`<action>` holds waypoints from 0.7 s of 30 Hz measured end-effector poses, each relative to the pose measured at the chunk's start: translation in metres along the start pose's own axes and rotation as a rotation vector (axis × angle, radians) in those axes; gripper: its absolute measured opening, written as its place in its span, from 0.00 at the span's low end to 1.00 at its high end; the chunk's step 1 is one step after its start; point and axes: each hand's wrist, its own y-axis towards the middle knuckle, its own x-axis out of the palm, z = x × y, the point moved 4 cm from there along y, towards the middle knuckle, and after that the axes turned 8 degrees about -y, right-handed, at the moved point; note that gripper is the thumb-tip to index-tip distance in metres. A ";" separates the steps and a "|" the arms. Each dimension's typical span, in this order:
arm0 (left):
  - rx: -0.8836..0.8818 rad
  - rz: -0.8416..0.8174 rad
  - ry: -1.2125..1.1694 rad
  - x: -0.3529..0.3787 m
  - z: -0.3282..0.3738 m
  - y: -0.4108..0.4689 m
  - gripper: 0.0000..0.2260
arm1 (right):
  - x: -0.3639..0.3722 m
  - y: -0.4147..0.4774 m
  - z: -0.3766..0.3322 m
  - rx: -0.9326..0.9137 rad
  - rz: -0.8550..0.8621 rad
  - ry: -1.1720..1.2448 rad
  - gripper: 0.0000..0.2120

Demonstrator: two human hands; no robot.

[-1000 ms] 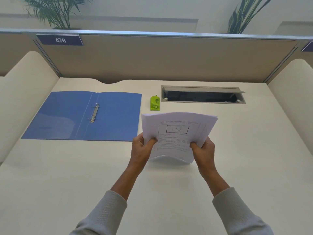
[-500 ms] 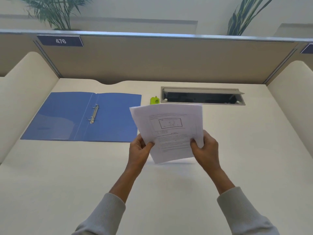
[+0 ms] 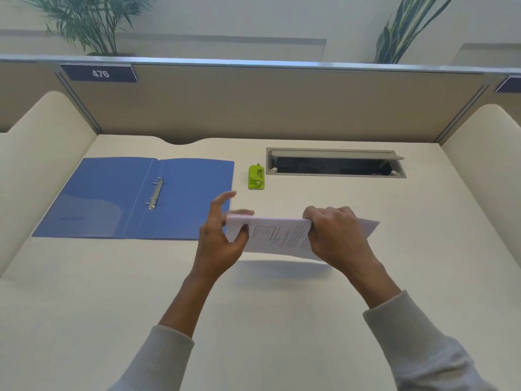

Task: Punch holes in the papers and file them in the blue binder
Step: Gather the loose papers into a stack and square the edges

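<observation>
Now the papers [image 3: 282, 238] are turned sideways and lower, just above the middle of the counter [image 3: 253, 320], by the near right corner of the blue binder [image 3: 191, 198]. The right hand [image 3: 335, 235] grips their top edge and the left hand [image 3: 222, 241] pinches the left end. They look light and floppy, so holding both ends seems best

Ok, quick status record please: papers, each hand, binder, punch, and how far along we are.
papers: one stack, held off the desk, long edge sideways, tilted
left hand: thumb on the stack's left end, a finger behind it, others spread
right hand: fingers curled over the top edge, gripping
binder: open flat on the desk, left of the hands, rings bare
punch: green, lying between binder and cable hatch, untouched
progress: no paper in punch or binder
</observation>
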 end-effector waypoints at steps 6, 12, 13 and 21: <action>-0.100 0.051 -0.098 0.000 -0.036 -0.006 0.11 | -0.008 -0.004 0.011 0.027 -0.028 -0.027 0.01; -0.178 0.103 -0.164 -0.006 -0.049 -0.012 0.12 | 0.003 -0.032 0.073 0.412 0.048 0.750 0.05; -0.188 0.113 -0.168 -0.005 -0.050 -0.012 0.13 | 0.013 -0.037 0.075 0.483 0.051 0.890 0.06; -0.267 0.134 -0.197 0.006 -0.048 -0.011 0.16 | 0.063 -0.062 0.053 0.717 0.036 1.181 0.12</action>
